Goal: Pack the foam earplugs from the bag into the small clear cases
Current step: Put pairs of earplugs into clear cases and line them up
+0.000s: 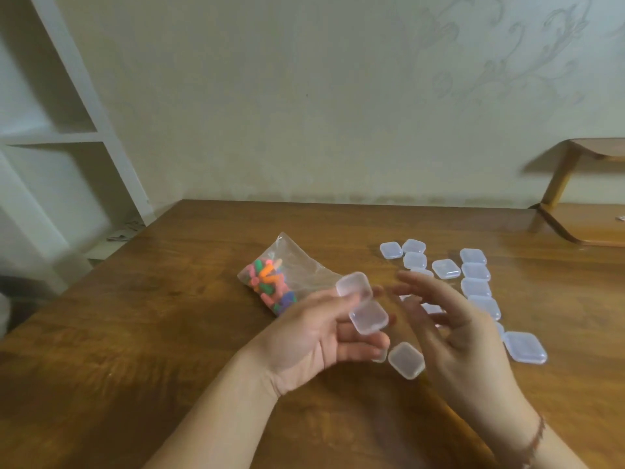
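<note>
- Left hand (318,336), palm up, pinches an open case (362,304) by thumb and fingertips; lid hinged back, both halves look empty.
- Right hand (463,333) hovers just beside it, fingers loosely spread, holding nothing; blurred.
- Bag (287,275) lies on the tabletop (135,333) just beyond the left hand; coloured earplugs (267,279) all inside it.
- Closed cases (475,270) scattered beyond and beside the right hand; one more case (406,360) lies between the hands. None visibly holds an earplug.
- Judgement: packing barely begun; first case opened, every fill left.
- Surroundings: white shelving (67,137) left, wooden shelf (581,225) right. Nothing blocks the bag.
</note>
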